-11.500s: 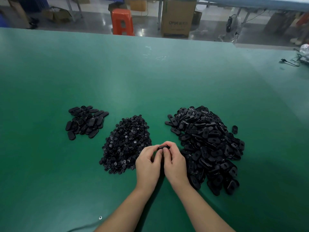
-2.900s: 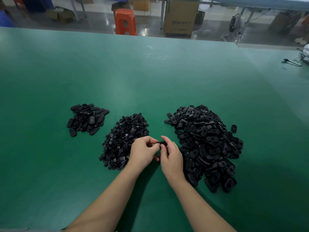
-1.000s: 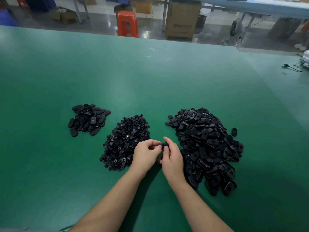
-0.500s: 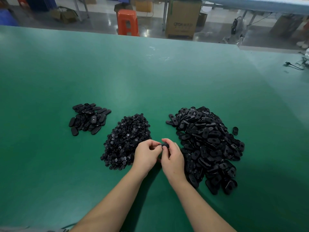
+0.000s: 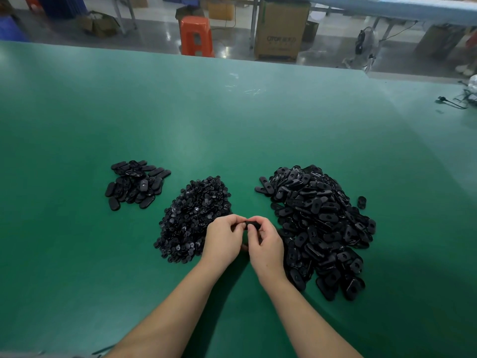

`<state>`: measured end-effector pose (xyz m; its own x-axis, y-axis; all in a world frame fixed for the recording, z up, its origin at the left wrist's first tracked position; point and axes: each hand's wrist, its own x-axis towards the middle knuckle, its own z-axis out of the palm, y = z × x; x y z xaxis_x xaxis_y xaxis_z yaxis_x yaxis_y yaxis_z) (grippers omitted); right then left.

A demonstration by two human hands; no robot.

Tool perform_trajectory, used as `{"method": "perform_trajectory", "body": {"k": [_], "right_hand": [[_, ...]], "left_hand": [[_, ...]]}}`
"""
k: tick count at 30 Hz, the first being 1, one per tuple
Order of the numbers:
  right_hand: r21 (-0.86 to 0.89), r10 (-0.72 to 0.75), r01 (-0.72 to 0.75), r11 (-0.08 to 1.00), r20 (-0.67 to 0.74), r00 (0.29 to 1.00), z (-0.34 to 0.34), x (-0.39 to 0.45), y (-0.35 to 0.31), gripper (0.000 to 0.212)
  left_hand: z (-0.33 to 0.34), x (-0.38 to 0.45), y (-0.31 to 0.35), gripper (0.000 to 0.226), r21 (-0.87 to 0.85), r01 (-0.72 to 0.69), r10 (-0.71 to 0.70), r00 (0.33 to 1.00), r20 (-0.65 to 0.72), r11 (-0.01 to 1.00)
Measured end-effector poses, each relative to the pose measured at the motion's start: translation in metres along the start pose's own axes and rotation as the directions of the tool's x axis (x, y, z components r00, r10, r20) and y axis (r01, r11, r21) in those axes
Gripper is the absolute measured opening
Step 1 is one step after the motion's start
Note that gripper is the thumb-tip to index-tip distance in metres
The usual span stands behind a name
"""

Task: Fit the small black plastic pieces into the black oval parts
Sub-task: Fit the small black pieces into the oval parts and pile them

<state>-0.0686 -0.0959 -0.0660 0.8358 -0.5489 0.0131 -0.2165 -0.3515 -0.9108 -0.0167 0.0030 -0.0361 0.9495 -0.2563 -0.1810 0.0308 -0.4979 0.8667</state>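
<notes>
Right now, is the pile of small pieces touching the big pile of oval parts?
Apart. The head view shows bare green table between the small pieces pile and the oval parts pile.

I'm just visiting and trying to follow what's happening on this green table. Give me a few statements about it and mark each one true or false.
1. Three separate heaps of black parts lie on the green table. True.
2. The biggest heap, the oval parts, lies on the person's left. False: it lies on their right; a much smaller oval heap lies far left.
3. Both the left hand and the right hand hold one black piece between them. True.
4. The hands work over the far-left heap. False: they are between the middle heap of small pieces and the big heap.
</notes>
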Motion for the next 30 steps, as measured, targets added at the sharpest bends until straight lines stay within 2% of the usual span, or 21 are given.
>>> {"method": "perform_trajectory", "body": {"k": [12, 21, 30], "right_hand": [[-0.031, 0.001, -0.001, 1.0, -0.006, 1.0, 0.0013, 0.0006, -0.0013, 0.01], [0.022, -0.023, 0.023, 0.999, 0.008, 1.0, -0.0016, 0.0005, -0.0005, 0.016], [0.004, -0.053, 0.053, 0.999, 0.01, 0.999, -0.0017, -0.0006, 0.0002, 0.02]], "left_hand": [[0.0017, 0.0018, 0.0002, 0.019, 0.15, -0.059, 0.064, 0.998, -0.025, 0.987], [-0.0038, 0.0029, 0.0039, 0.013, 0.032, -0.035, 0.033, 0.999, 0.037, 0.999], [-0.007, 0.0034, 0.0045, 0.011, 0.028, -0.019, 0.018, 0.999, 0.049, 0.999]]}}
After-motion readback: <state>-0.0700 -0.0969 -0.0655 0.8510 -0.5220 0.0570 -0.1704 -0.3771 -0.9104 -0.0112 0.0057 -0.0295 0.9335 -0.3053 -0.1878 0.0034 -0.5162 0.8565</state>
